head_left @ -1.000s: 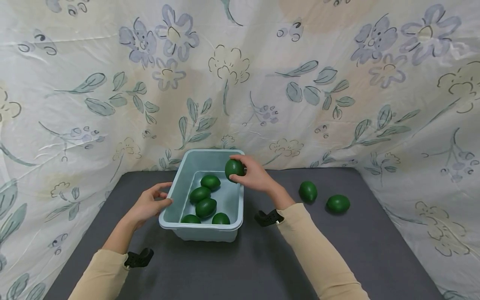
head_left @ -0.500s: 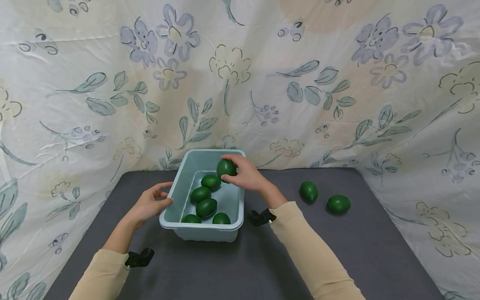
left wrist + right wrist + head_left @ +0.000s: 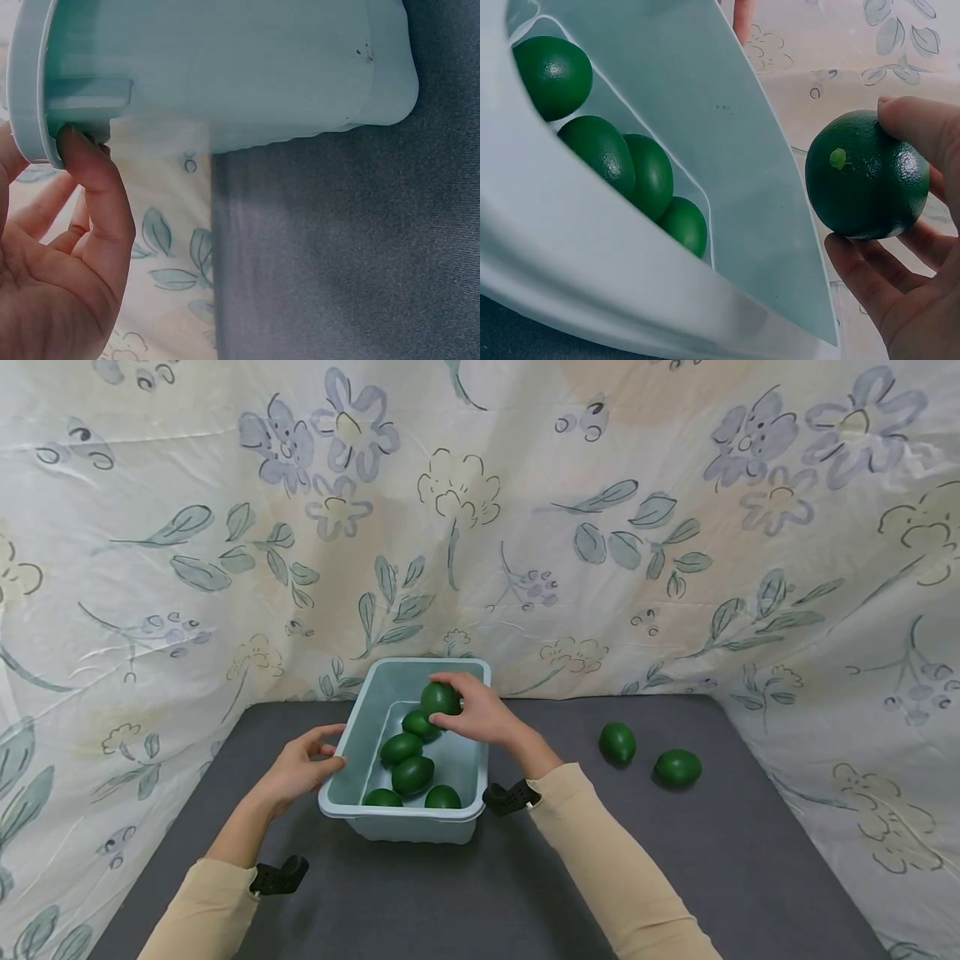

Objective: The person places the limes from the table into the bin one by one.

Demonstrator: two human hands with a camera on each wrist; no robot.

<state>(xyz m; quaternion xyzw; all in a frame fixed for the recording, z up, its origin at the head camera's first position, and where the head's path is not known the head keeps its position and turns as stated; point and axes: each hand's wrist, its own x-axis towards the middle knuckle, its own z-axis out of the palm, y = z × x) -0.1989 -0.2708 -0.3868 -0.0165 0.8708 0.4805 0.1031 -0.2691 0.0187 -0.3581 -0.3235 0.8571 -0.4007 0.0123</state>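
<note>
The right hand (image 3: 483, 710) grips a glossy, dark-green, egg-shaped fruit (image 3: 440, 700) between thumb and fingers, holding it above the bin's 1 o'clock part, while the left hand (image 3: 300, 768) pinches the rim at 9 o'clock. That bin, a pale blue-green, rectangular, plastic-looking container (image 3: 401, 812), stands on a dark grey table (image 3: 420, 902) whose covering shows a fine woven grain in the left wrist view. Inside lie five similar green fruits (image 3: 412, 775): three touching in a chain near the middle, one at 7 o'clock, one at 5. Two loose green fruits (image 3: 617, 743) (image 3: 677, 768) rest on the table at 3 o'clock, well apart from the bin, soft shadows beneath them. From the table's far edge at 12 o'clock rises a creamy white fabric hanging (image 3: 480, 427), printed with lilac flowers and grey-green leaves, slightly creased; it continues down both sides, at 9 and 3 o'clock.
</note>
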